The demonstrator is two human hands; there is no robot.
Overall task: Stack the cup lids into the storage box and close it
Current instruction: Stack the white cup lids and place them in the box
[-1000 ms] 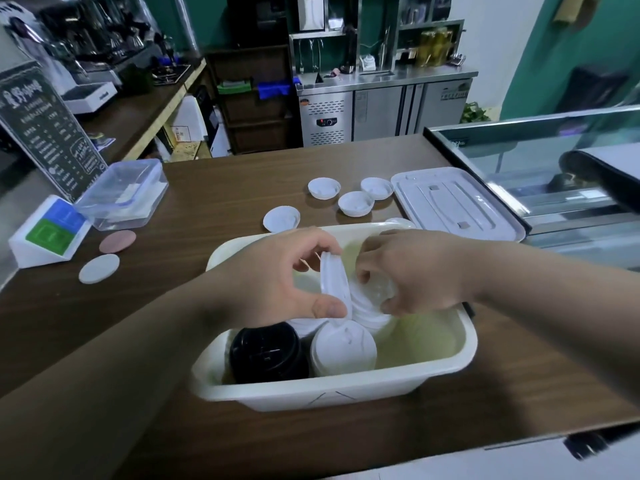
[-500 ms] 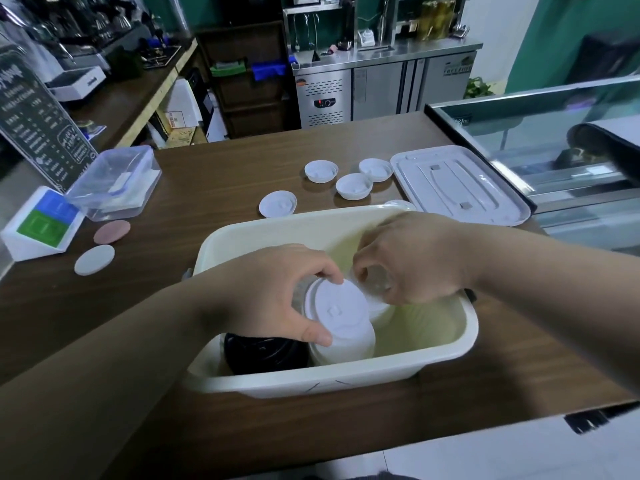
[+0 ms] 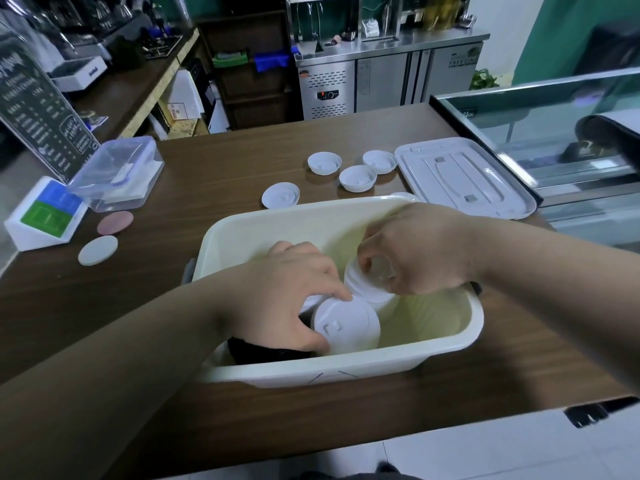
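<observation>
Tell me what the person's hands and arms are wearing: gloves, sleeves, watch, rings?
Nothing worn shows. The left hand and right hand are ungloved, and the left forearm and right forearm are bare to the frame's edge: no sleeve, watch, bracelet or ring visible.

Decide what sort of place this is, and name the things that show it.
Probably a café or drinks shop counter: a chalkboard menu, a steel under-counter fridge and a glass display case.

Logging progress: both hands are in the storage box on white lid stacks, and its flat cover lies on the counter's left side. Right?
No: the head view shows the flat cover on the right side of the counter, by the glass case. The left hand and right hand are in the storage box on white lid stacks.
</observation>
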